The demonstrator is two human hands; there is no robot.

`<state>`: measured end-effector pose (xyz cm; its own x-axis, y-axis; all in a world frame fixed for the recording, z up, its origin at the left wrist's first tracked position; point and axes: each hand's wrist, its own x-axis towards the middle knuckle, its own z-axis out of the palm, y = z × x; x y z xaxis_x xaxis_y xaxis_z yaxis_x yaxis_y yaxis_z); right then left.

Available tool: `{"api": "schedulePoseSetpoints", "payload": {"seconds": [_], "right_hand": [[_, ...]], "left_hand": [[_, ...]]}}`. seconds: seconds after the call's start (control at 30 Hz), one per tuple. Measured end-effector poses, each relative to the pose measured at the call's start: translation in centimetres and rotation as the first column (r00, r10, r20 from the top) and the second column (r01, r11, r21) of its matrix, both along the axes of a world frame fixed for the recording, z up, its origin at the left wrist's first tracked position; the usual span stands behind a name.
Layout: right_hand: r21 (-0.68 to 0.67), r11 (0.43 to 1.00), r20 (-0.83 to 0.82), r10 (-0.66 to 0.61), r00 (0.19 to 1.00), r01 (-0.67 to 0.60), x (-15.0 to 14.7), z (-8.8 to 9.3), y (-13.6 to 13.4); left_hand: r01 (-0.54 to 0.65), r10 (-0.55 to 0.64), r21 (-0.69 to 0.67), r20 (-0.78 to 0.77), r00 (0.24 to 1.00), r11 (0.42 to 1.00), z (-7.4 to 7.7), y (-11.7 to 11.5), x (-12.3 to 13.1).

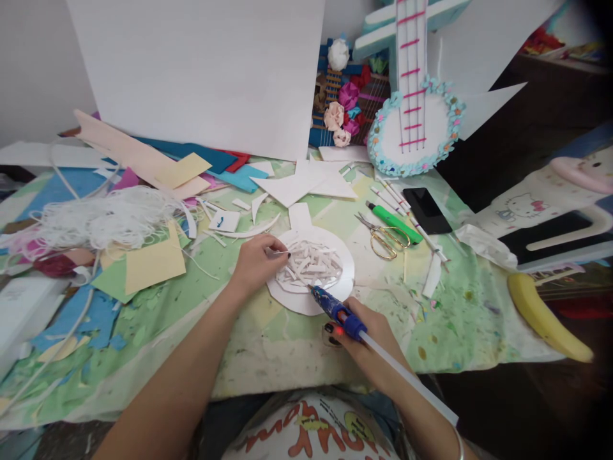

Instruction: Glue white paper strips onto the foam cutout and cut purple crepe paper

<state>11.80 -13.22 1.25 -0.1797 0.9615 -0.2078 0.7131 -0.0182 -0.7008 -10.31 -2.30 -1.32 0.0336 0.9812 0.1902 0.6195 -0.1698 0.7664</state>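
At the middle of the green-patterned tablecloth, just ahead of the wearer, we record a white banjo-shaped cutout: a broad rounded body with one short, squared neck, lying flat. Its surface is smooth and bare along the outer band; inside a raised inner ring we note a loose, crisscrossed pile of short white strips. The neck points away from the wearer, so we read the long axis as near to far, its far end leaning slightly left

Left hand: beside the left edge of the body, thumb and fingers pinched on a thin white strand that reaches toward the pile

Right hand: wrapped around a blue glue gun, a red glow showing near the thumb. We find its nozzle aimed far and left, at the near edge of the ring; contact there we cannot tell. A long, pale glue stick trails from the back of the gun toward the wearer's right, along the same diagonal

Surroundings, as we see them: gold-handled scissors and a green utility cutter right of the cutout, a heap of white cord well to its left
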Motion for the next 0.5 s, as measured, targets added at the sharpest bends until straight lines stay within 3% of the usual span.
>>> {"api": "schedulePoseSetpoints", "payload": {"seconds": [0.23,0.5], "right_hand": [[-0.011,1.000,-0.004,-0.011,1.000,0.011,-0.07,-0.04,0.03],[-0.021,1.000,0.000,-0.024,1.000,0.024,-0.19,-0.06,-0.10]], "left_hand": [[-0.058,0.087,-0.168,0.171,0.981,0.984,-0.10,0.20,-0.34],[-0.093,0.156,-0.226,0.277,0.948,0.970,-0.29,0.26,-0.36]]}}
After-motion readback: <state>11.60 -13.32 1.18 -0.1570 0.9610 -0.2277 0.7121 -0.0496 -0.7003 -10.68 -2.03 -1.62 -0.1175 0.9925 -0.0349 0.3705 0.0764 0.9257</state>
